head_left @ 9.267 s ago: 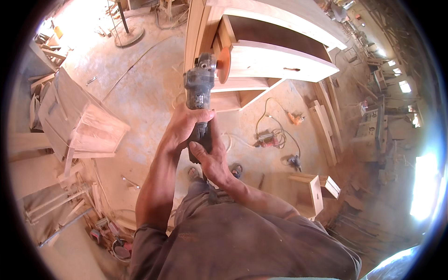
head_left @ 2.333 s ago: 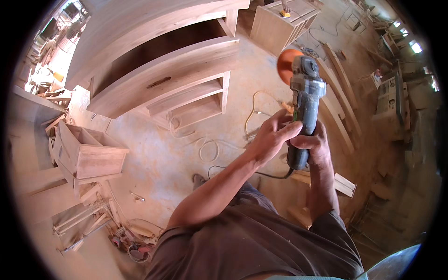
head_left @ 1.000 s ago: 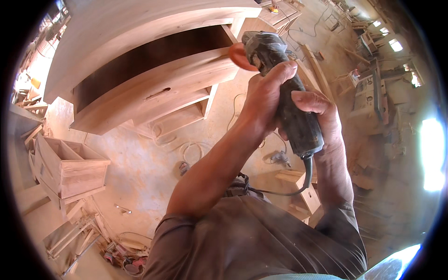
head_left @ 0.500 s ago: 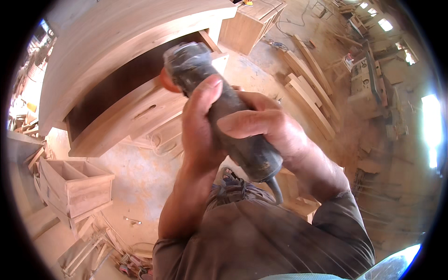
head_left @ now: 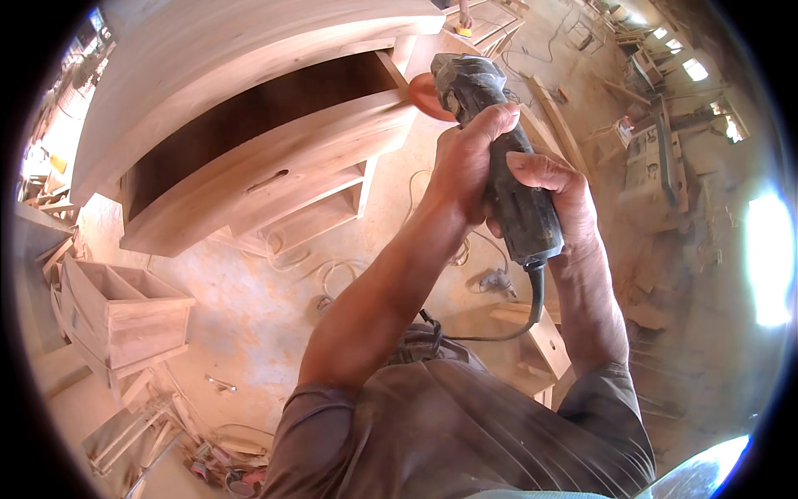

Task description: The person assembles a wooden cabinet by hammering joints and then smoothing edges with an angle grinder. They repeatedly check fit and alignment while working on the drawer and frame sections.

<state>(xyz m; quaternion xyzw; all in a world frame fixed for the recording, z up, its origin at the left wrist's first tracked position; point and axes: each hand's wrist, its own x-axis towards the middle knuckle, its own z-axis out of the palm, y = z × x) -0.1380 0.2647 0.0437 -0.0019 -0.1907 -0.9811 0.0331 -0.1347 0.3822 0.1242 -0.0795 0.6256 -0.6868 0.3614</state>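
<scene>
A dark, dusty angle grinder (head_left: 524,212) is gripped in both my hands, its head pointing away from me. My left hand (head_left: 467,158) wraps round the body just behind the head, thumb on top. My right hand (head_left: 567,187) closes round the rear of the body, near the power cord (head_left: 539,291). The orange disc (head_left: 429,96) shows left of the head, at the right end of a curved wooden drawer front (head_left: 307,158); whether they touch I cannot tell. The drawer stands pulled out from a large pale wooden cabinet (head_left: 241,58).
A small wooden drawer unit (head_left: 150,328) is at the left. Cords and hoses (head_left: 332,270) and another power tool (head_left: 496,283) lie on the dusty floor. Long boards (head_left: 559,125) lie at the right. Another person's hand (head_left: 465,18) holds a yellow tool at the top, over a wooden piece.
Both hands and the grinder have moved right, from in front of the open drawer to its right end. More of the drawer front shows, and another person's hand has come into view at the top.
</scene>
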